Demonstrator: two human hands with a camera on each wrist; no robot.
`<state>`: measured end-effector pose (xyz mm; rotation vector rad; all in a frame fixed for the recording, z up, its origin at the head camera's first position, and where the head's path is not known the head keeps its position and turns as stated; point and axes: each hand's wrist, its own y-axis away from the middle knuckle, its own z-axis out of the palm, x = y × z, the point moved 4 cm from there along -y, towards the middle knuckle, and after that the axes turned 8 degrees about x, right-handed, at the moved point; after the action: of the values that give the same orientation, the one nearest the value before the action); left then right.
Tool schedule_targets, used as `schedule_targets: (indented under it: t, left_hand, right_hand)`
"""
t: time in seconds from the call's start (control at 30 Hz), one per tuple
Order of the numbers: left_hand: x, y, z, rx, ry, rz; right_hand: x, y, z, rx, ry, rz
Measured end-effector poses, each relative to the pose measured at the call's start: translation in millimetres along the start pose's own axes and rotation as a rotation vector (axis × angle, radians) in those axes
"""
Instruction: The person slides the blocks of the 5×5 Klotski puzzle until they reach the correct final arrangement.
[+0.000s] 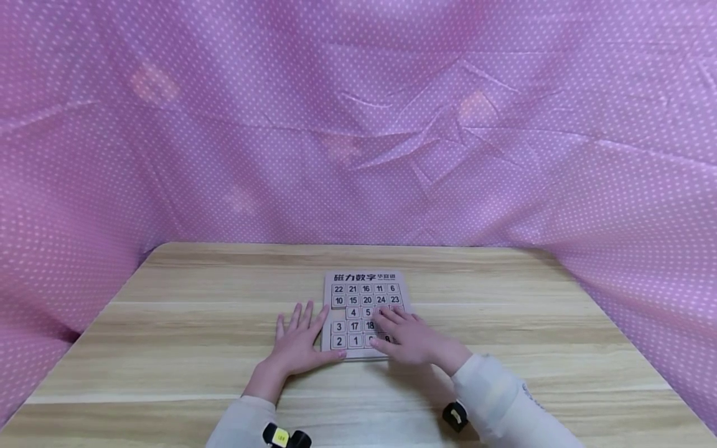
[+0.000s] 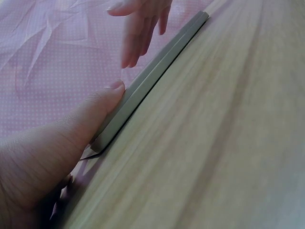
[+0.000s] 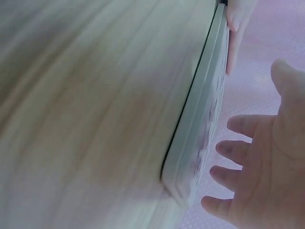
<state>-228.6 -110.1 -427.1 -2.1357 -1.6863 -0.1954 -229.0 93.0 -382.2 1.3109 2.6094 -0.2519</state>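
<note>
A numbered sliding puzzle [image 1: 363, 277], a pale board with rows of number tiles, lies flat on the table. The tile grid has one gap, at the left end of its third row. My left hand [image 1: 299, 350] rests at the board's left side with fingers spread, its thumb on the near left corner, as the left wrist view also shows. Over the right part of the board hovers my right hand [image 1: 411, 343], fingers stretched out and covering several tiles. In the right wrist view its fingers [image 3: 233, 151] stand apart from the board's face.
The wood-grain table [image 1: 196, 311] extends around the board on all sides. Pink dotted cloth [image 1: 358, 155] hangs behind the table and along both sides. Dark wrist devices [image 1: 455, 415] sit by the light sleeves [image 1: 498, 398].
</note>
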Motion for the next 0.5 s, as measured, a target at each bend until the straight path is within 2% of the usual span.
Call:
schedule_targets:
  t: [0.27, 0.5]
  left_hand:
    - [-1.8, -0.1, 1.3, 0.001, -0.007, 0.006]
    - [-1.5, -0.9, -0.5, 0.008, -0.007, 0.011]
  right_hand:
    - [14, 7.5, 4, -0.002, 0.020, 0.036]
    - [16, 7.2, 6, 0.013, 0.032, 0.027]
